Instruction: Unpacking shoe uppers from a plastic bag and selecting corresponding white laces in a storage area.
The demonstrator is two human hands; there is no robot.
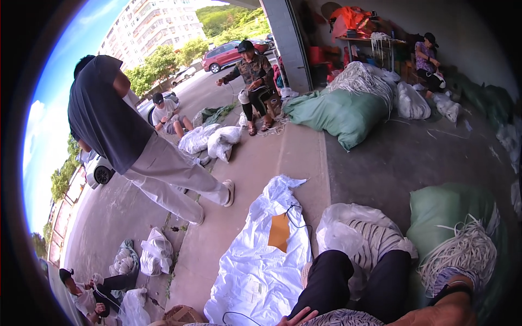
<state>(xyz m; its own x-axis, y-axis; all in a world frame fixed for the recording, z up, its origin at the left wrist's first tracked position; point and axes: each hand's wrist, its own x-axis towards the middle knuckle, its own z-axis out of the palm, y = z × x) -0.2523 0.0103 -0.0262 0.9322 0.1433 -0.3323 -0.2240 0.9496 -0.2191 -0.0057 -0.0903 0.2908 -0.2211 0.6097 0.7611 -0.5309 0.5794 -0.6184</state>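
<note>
At the lower edge, my left hand (pixel 298 318) shows only in part. Its visible fingers are stretched out and apart beside my dark trouser leg (pixel 328 285), close to a flattened white woven sack (pixel 255 271). My right arm (pixel 443 315) comes in at the lower right. It reaches toward a loose bundle of white cords (pixel 462 250) lying against a stuffed green sack (pixel 435 209). A patterned cloth and a dark band cover its far end, so the fingers are hidden. Between my knees and beyond stands a clear plastic bag (pixel 348 223) with coiled white straps (pixel 375 239).
An orange-brown patch (pixel 279 232) and a dark cord lie on the white sack. A person (pixel 114 114) stands at the left; several others sit with bags. A large green sack (pixel 331 117) bears a cord heap farther off, near a pillar (pixel 288 43).
</note>
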